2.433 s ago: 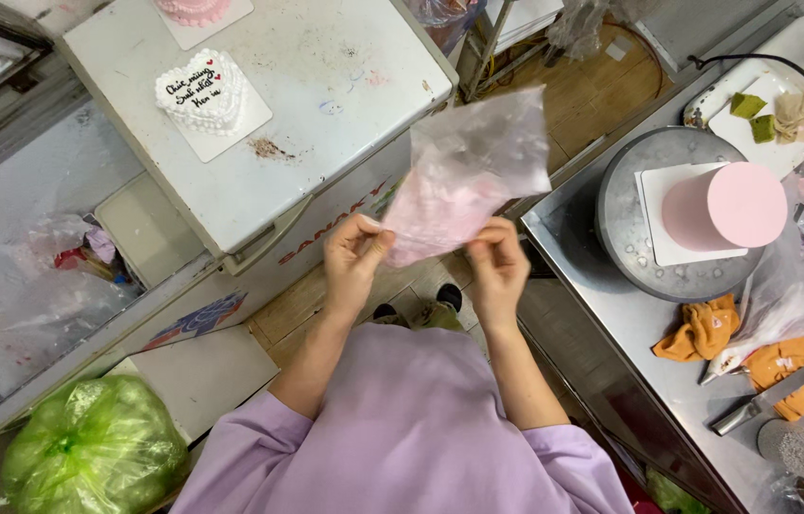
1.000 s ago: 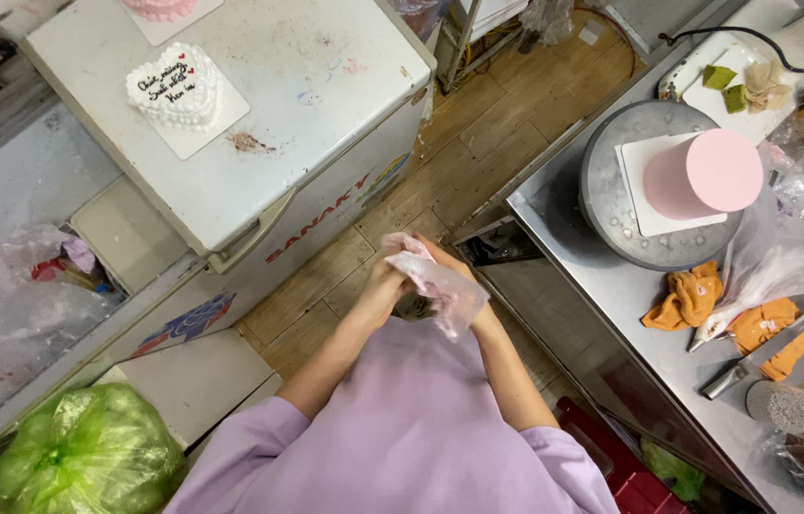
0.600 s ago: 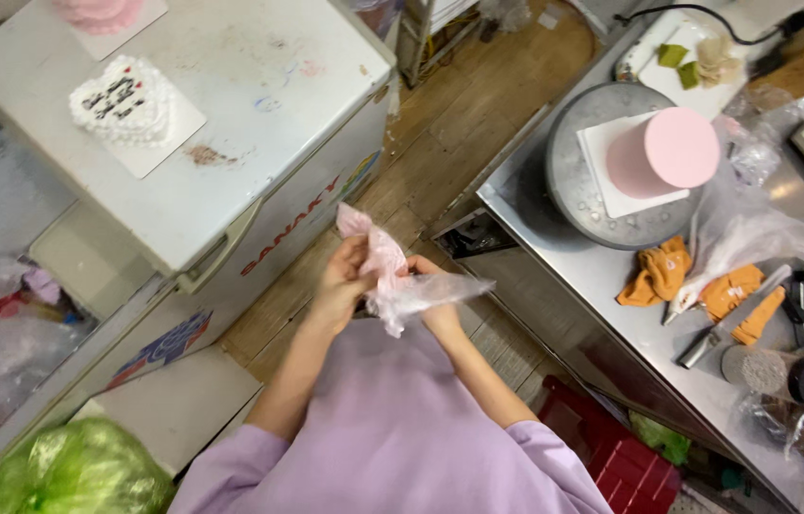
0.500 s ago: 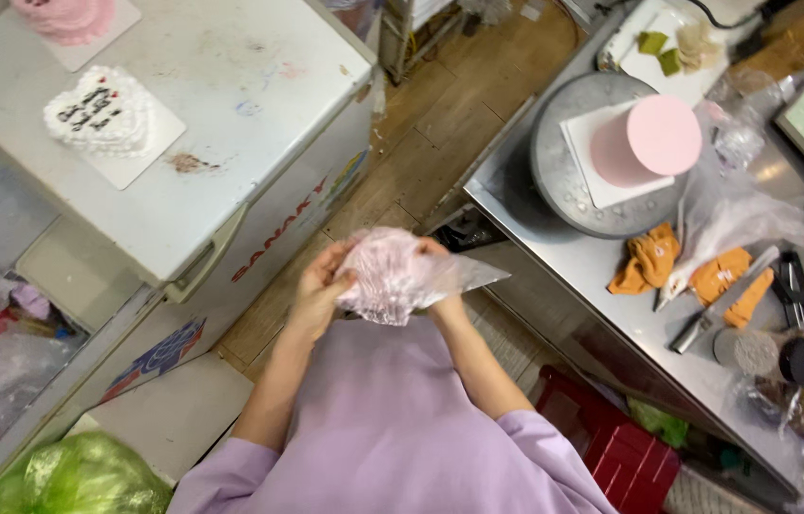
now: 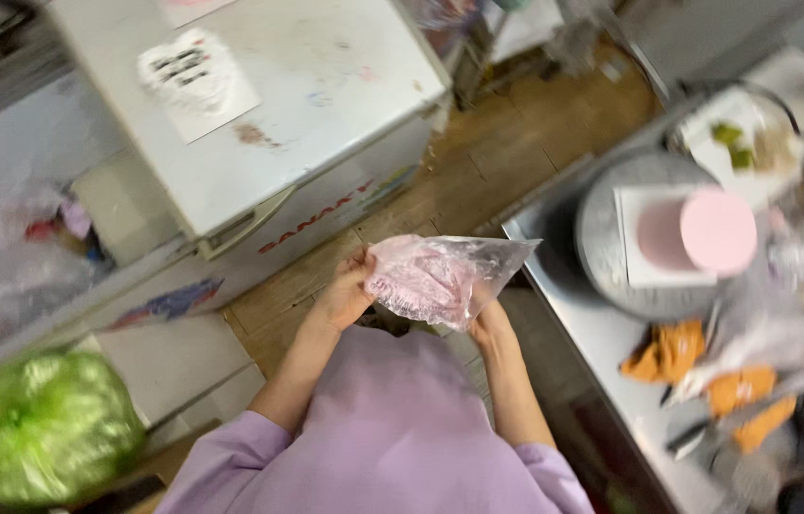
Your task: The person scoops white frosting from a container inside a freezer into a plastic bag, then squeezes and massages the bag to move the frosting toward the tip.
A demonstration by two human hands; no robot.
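Piping bag (image 5: 440, 276) with pink cream inside sits mid-scene, held up over the wooden floor (image 5: 478, 181) between the big white chest freezer (image 5: 326, 124) on the far left and the steel counter (image 5: 592, 324) on the right. Left hand (image 5: 345, 295) has its fingers closed around the bag's fat end, right hand (image 5: 490, 326) pinches it from underneath. Pink cake (image 5: 716, 230) sits on a grey turntable (image 5: 602, 238) over on the counter, green bag (image 5: 40, 428) near left. Pretty blurry overall.

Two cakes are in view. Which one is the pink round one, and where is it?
The pink cake on the grey turntable at the right counter. The other, the white cake, has dark writing on top and sits on the chest freezer.
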